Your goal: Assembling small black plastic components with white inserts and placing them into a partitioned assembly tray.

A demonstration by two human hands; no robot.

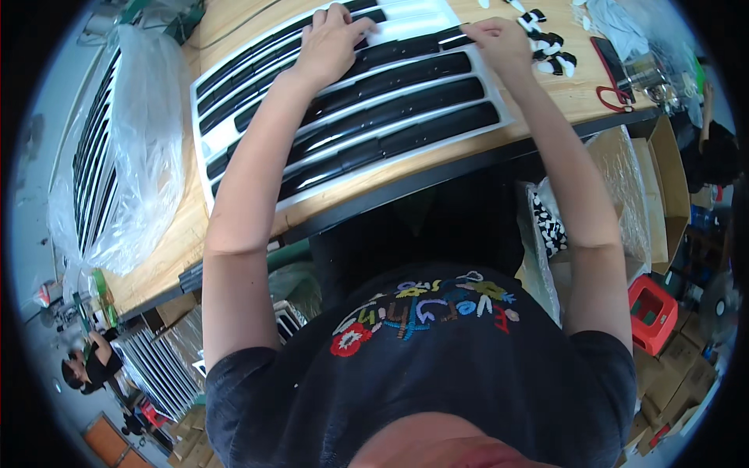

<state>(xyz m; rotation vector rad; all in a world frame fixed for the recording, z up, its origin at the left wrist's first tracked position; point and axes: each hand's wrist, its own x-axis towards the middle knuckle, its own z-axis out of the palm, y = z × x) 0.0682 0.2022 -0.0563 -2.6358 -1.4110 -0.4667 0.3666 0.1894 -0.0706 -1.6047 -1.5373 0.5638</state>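
Observation:
A white tray (505, 111) with rows of glossy black strips (437, 72) lies on the wooden table. My left hand (331, 45) rests over the upper rows, fingers apart, the thumb side near one strip's left part. At the tray's upper right, my right hand (503, 45) has its thumb and fingers pinched at the right end of a black strip (402, 50). A pale band shows near that end. The fingertips partly hide what they grip. Just right of this hand lie several small black-and-white pieces (555, 64).
A clear plastic bag (144, 156) covers more striped trays at the left. Right of the small pieces are a dark phone-like slab (611, 66), red-handled scissors (615, 99) and a clear jar (646, 74). Below the table edge stand an open carton (667, 191) and a red stool (654, 314).

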